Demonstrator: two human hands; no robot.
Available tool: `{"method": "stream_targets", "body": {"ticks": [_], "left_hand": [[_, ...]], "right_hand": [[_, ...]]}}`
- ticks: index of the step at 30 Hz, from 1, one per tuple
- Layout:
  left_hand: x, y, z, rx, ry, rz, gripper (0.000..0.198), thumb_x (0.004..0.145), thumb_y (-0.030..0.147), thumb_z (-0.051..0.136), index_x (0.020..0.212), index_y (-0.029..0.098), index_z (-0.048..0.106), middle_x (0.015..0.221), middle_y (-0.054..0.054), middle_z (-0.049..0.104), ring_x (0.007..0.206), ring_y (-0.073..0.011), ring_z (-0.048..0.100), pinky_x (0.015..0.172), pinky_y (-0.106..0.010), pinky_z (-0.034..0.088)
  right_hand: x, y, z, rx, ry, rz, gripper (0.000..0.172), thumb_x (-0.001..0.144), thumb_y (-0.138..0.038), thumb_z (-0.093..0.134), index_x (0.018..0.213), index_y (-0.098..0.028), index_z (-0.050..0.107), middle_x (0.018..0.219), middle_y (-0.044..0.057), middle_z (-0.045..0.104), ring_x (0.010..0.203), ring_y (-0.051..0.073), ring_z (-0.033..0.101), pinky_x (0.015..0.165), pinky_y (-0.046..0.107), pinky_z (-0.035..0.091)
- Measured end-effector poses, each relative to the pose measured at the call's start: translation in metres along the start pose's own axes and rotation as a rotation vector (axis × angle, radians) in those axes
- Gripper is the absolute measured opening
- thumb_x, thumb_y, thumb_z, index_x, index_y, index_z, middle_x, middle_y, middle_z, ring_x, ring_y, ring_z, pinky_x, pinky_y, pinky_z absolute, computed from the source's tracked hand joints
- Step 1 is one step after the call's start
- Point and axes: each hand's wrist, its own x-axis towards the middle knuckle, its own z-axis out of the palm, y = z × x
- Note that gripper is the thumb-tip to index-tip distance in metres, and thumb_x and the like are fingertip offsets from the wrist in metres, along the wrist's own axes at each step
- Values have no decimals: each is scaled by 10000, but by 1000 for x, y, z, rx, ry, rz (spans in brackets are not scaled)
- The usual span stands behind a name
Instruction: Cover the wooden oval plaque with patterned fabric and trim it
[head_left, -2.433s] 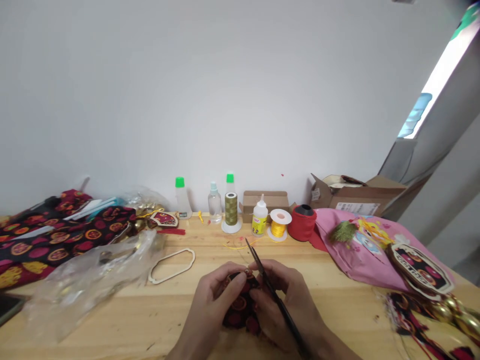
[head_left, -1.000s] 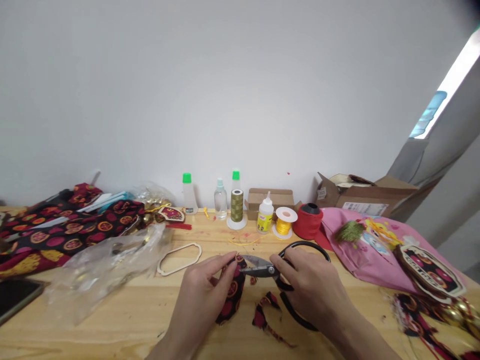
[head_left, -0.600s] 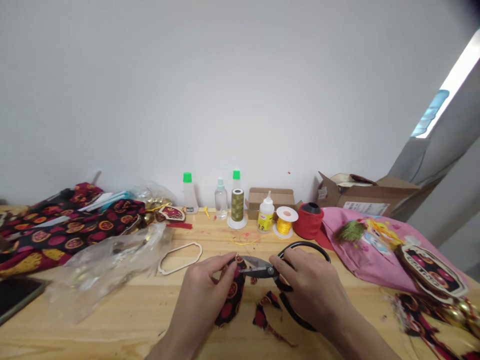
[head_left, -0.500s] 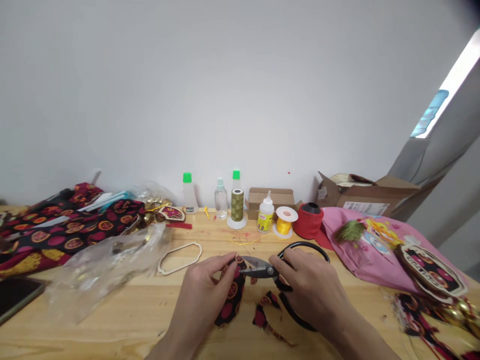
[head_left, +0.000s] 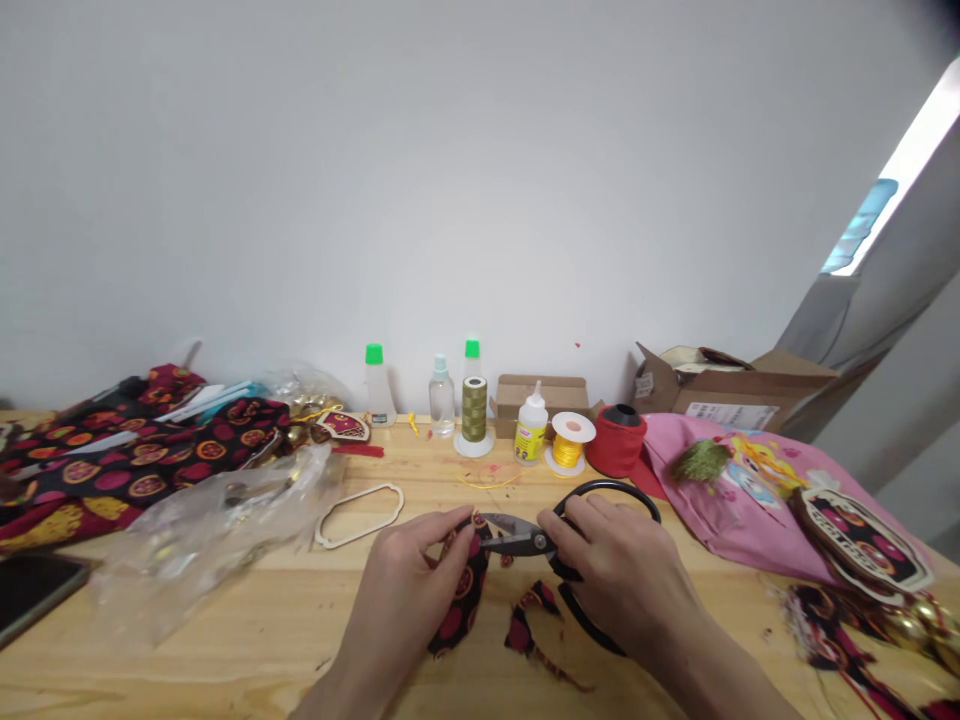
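Note:
My left hand (head_left: 409, 585) pinches the upper edge of a dark fabric piece (head_left: 466, 590) with red and orange round prints. Black-handled scissors (head_left: 521, 538) are gripped in my right hand (head_left: 626, 570), their blades pointing left with the tips at the fabric's top edge by my left fingertips. How far the blades are parted is hard to make out. Below the scissors a curled fabric offcut (head_left: 529, 625) lies on the wooden table (head_left: 247, 650). Left of my left hand rests a thin wooden frame (head_left: 360, 515).
Along the wall stand a thread cone (head_left: 474, 410), a glue bottle (head_left: 531, 430), a yellow cord spool (head_left: 568, 455) and a red ribbon roll (head_left: 616, 445). Plastic bags (head_left: 217, 530) and printed cloth (head_left: 187, 445) cover the left; a pink bag (head_left: 720, 510) and cardboard box (head_left: 739, 390) stand right.
Almost nothing differs. The scissors and both hands keep their places at the fabric's top edge, with only a very slight shift of the view.

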Motion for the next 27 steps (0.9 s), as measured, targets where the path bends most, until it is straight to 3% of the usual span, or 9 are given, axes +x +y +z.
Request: {"method": "stream_targets", "body": {"ticks": [11, 16, 21, 27], "left_hand": [[-1, 4, -4, -31, 12, 87, 238, 758, 317, 503, 905, 226, 668, 869, -27, 712, 743, -173, 655, 649, -256, 537], [-1, 5, -5, -42, 60, 124, 217, 748, 305, 523, 896, 246, 670, 876, -5, 712, 762, -152, 649, 661, -225, 527], [-3, 4, -4, -4, 97, 146, 212, 743, 305, 532, 891, 243, 671, 861, -4, 715, 741, -153, 650, 652, -229, 532], [-4, 2, -2, -37, 98, 63, 246, 736, 347, 535, 909, 230, 664, 866, -19, 713, 679, -163, 657, 592, -245, 547]], "right_hand": [[-5, 8, -1, 318, -196, 108, 164, 704, -224, 578, 855, -287, 581, 719, -25, 573, 659, 150, 498, 522, 253, 236], [-4, 7, -5, 451, -257, 118, 94, 727, -265, 565, 817, -262, 590, 681, -25, 590, 590, 131, 505, 514, 223, 272], [-5, 2, -7, 384, -256, 112, 113, 776, -305, 510, 740, -230, 587, 616, -18, 600, 521, 130, 514, 475, 235, 248], [-6, -2, -6, 272, -227, 85, 86, 777, -242, 509, 765, -220, 591, 636, -2, 639, 530, 153, 561, 469, 271, 208]]}}
